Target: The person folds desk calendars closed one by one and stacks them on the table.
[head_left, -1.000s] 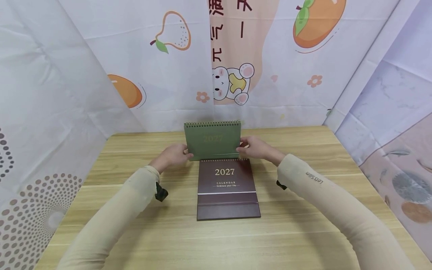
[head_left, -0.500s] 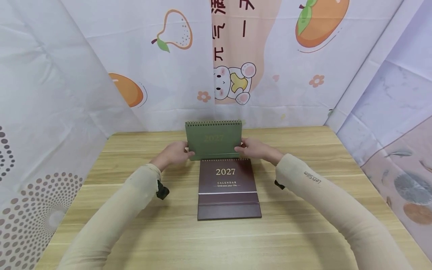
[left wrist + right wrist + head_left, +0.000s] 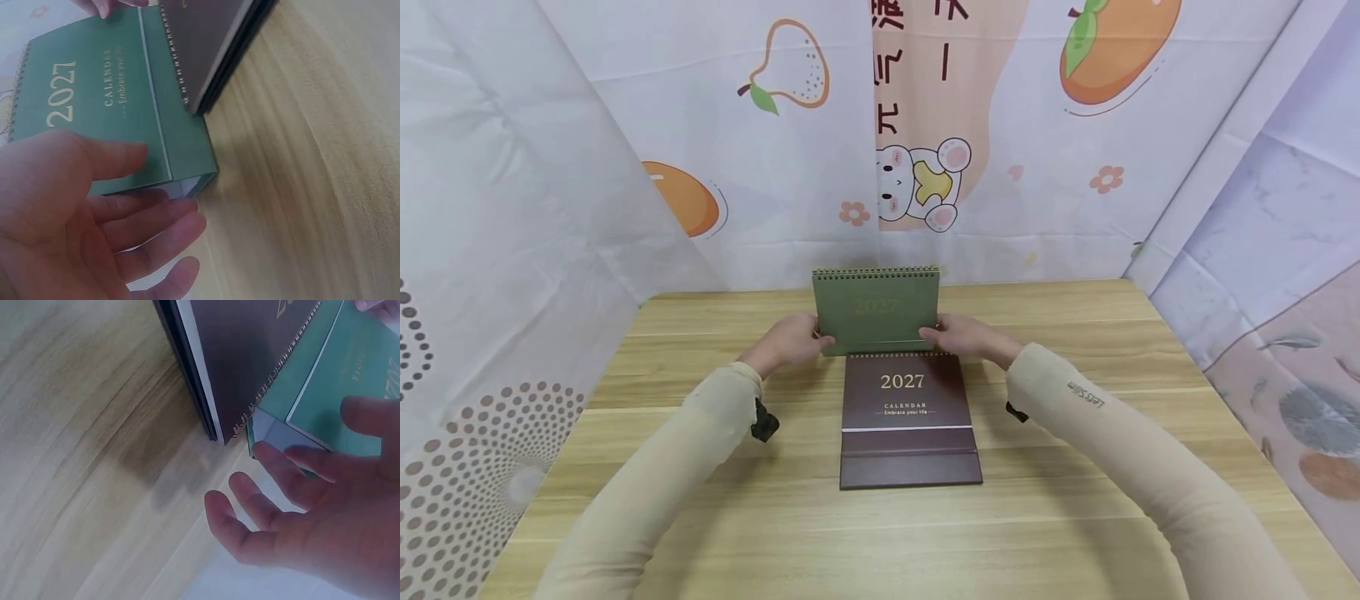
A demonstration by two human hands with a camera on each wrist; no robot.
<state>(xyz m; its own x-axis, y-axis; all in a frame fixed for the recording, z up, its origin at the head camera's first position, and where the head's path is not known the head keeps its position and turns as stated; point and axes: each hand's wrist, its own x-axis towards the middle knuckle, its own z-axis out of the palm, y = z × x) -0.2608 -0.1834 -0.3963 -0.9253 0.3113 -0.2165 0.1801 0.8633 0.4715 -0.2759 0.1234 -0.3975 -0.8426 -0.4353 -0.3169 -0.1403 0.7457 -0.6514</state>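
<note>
A green spiral-bound desk calendar [image 3: 877, 321] stands upright near the back of the table. My left hand [image 3: 792, 339] holds its left end, the thumb lying over the front cover and the other fingers at the open side, as the left wrist view shows. At the opposite end my right hand [image 3: 964, 334] grips it likewise, thumb [image 3: 369, 417] in front and fingertips by the hollow side of the stand. Directly before it lies a dark maroon desk calendar [image 3: 904, 408], its spiral edge against or close to the green one's base. Neither hand touches the maroon calendar.
The wood-grain table [image 3: 760, 508] reaches back to a white printed curtain [image 3: 760, 200]. Another cloth panel [image 3: 1285, 333] borders the right side. Dark straps [image 3: 765, 421] show at the wrists.
The right hand has moved slightly inward, its thumb now farther over the green calendar's front. Both calendars hold their places on the table; the head view has shifted a little.
</note>
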